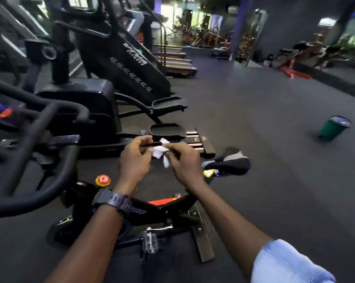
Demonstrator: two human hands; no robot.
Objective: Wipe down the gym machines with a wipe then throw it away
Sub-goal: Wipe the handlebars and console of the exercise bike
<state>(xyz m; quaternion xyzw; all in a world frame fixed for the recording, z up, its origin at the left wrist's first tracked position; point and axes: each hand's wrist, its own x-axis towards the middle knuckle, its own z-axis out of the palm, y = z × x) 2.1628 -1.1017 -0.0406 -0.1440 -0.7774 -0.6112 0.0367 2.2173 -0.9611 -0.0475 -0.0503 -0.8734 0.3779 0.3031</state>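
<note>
Your left hand (134,158) and right hand (183,160) pinch the crumpled wipe (160,151); loosen either and it drops onto the bike (162,207).

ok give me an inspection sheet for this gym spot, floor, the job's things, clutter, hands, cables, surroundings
Surface: dark floor, bare around the bin.
Job's things: white wipe held between both hands; spin bike below; stepper ahead; green bin on the floor to the right.
Clutter: nothing seen nearby.
Hands: left hand and right hand both pinch the wipe with their fingers; watch on the left wrist.
Cables: nothing seen.
Surroundings: treadmills and blurred equipment far back.
</note>
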